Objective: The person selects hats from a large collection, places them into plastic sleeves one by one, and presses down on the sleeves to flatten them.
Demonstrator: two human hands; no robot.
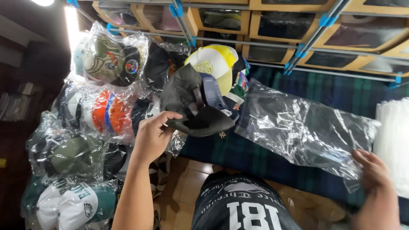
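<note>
My left hand (154,135) grips the brim of a dark grey cap (187,102), held up over the edge of a dark plaid cloth (324,91). My right hand (375,172) pinches the near corner of a clear plastic bag (298,127), which lies spread flat on the plaid cloth. Behind the dark cap sits a white and yellow cap (215,64) among other loose caps.
A heap of caps wrapped in clear bags (91,110) fills the left side. Wooden-framed storage boxes (272,23) on a metal rack with blue joints line the back. A stack of clear bags (394,140) lies at the right edge. My knee in dark printed shorts (243,204) is below.
</note>
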